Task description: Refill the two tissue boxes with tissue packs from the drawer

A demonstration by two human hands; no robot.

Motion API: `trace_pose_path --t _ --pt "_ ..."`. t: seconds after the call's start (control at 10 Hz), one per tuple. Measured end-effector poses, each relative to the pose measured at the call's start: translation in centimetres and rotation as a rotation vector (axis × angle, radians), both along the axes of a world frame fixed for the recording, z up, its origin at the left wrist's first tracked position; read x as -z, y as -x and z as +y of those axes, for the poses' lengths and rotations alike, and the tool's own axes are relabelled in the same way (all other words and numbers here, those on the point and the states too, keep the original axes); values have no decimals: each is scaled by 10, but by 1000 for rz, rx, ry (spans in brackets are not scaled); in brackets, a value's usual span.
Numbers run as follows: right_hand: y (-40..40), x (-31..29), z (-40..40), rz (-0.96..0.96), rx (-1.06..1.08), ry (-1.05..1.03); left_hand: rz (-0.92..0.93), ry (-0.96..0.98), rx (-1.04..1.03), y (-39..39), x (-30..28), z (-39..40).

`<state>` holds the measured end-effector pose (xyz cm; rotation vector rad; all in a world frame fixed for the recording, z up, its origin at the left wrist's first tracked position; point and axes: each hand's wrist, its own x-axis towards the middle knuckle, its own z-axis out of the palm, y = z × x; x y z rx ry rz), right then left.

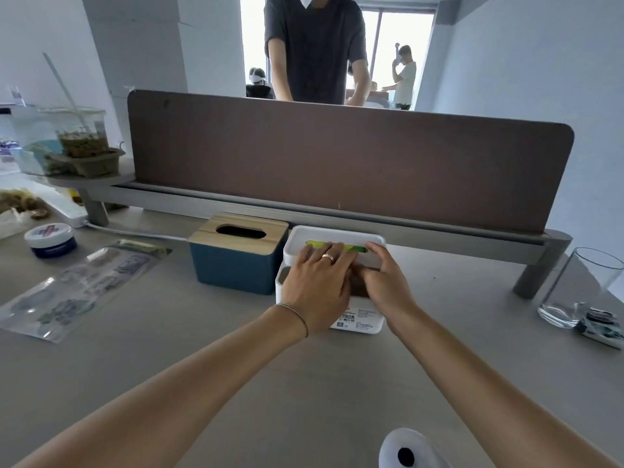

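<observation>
Two tissue boxes stood side by side at the far edge of the counter (pixel 236 383), against the partition rail. The blue box (pixel 233 268), on the left, carried a wooden lid (pixel 241 228) with one oval slot and was untouched. The white box (pixel 363 319), just beside it on the right, had its white lid (pixel 332 236) raised at the near edge, with a green tissue pack (pixel 315 245) visible through the lid slot.

Two hands worked on the white box. The left hand (pixel 317 285) lay flat on the lid, fingers (pixel 332 256) pressed together and extended over the slot. The right hand (pixel 383 285) gripped the right end of the lid, fingers curled over its top edge.

One empty glass (pixel 577 288) stood near the right edge. One round tin (pixel 50 239) and one clear plastic bag (pixel 77 285) lay toward the left edge.
</observation>
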<state>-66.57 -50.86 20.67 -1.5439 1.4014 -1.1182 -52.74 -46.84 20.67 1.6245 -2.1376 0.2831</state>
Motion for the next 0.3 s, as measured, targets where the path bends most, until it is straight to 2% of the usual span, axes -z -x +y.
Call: trace_pose_path --t 0.2,0.3 --pt "-4 5 -9 58 15 2 -12 -14 -16 -1 -3 0" --pt "-4 -3 -8 86 6 -3 64 -42 8 -5 -4 -2"
